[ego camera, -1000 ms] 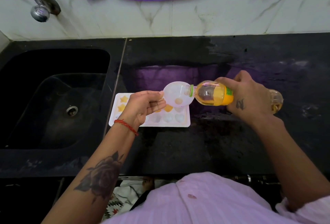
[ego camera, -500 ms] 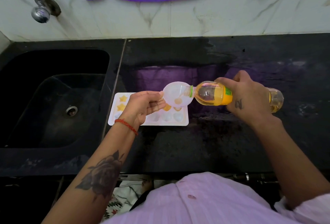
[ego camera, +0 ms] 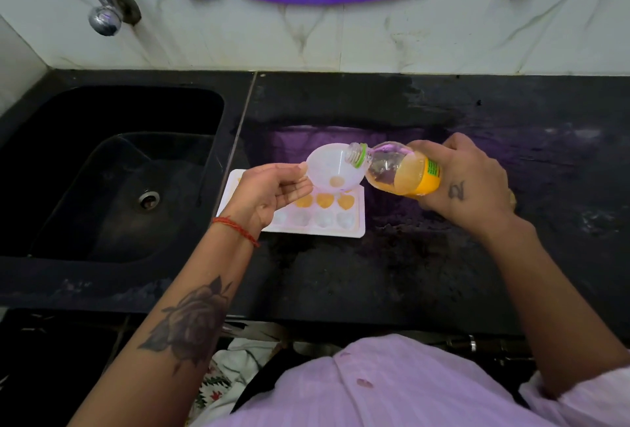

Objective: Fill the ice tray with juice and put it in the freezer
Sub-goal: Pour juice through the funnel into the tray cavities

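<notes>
1. Two hands shared the pour: the left hand (ego camera: 272, 191) pinched a translucent funnel (ego camera: 332, 167) by its rim above the white ice tray (ego camera: 354, 230), which lay on the black counter (ego camera: 409, 273) just right of the sink (ego camera: 112, 167).
2. The right hand (ego camera: 467, 181) gripped the juice bottle (ego camera: 399, 171), its open mouth over the funnel's rim.
3. Heart cells under the funnel held orange juice; the near row looked unfilled, so the spout belonged over those next.
4. A slow tilt seemed wise, since shallow cells overflow easily.

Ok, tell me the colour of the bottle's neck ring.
Green neck ring; head view.
</notes>
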`<state>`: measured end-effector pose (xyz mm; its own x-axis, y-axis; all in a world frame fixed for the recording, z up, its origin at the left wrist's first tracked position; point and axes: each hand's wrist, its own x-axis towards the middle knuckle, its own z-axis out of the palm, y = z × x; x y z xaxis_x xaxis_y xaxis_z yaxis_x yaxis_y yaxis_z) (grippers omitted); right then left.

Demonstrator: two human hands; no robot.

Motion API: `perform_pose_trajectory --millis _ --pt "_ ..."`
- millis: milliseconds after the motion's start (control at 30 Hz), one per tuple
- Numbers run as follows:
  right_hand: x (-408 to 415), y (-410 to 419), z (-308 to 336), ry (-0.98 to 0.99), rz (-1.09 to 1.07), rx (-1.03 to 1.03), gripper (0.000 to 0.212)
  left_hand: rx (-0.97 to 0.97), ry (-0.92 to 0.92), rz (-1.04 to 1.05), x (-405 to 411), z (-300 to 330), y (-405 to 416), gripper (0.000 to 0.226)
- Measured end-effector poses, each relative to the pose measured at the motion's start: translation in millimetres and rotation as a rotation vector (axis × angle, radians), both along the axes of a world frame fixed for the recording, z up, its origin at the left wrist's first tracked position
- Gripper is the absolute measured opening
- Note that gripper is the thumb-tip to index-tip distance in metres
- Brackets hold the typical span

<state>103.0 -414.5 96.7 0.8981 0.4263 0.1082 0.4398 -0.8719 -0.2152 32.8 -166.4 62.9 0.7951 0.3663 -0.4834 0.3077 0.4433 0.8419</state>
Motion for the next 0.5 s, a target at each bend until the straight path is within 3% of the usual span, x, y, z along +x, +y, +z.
perform_pose_trajectory --millis 300,500 --pt "-11.1 48.8 6.3 0.036 0.12 0.12 0.072 0.034 -0.012 0.156 -43.3 15.6 53.3 0.004" --pt "-22.4 90.1 4.2 0.067 0.164 0.116 0.08 0.066 0.025 0.254 -77.0 13.0 94.4 0.004"
